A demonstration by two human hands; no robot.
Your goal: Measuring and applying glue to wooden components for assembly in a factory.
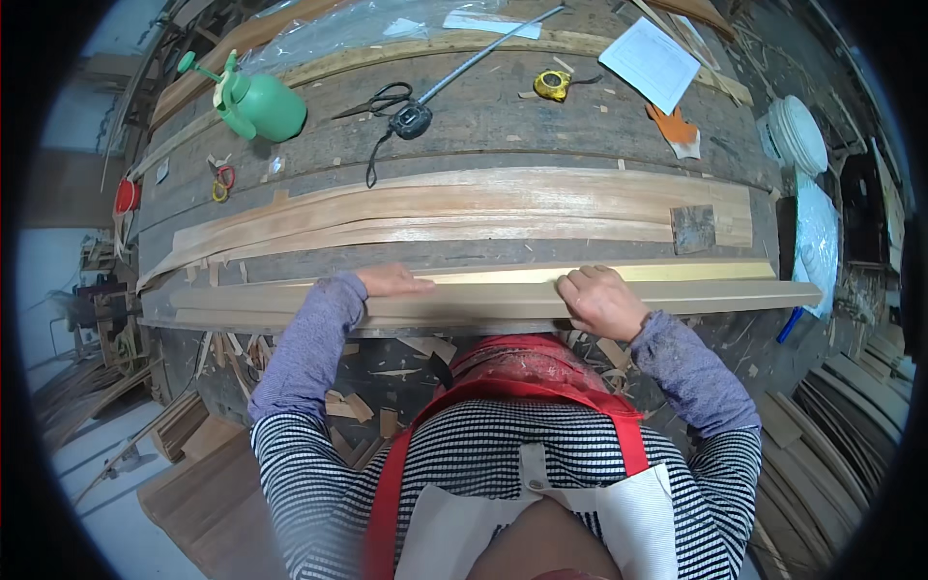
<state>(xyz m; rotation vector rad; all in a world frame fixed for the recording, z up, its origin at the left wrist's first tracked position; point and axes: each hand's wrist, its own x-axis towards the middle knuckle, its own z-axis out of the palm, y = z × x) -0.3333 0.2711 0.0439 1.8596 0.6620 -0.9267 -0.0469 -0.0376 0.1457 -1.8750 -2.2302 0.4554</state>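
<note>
Long pale wooden strip, smooth and flat-edged, both hands clasped over its top edge

Bare bench strip (mid-table) passable, wood strips before, scissors beyond
</note>
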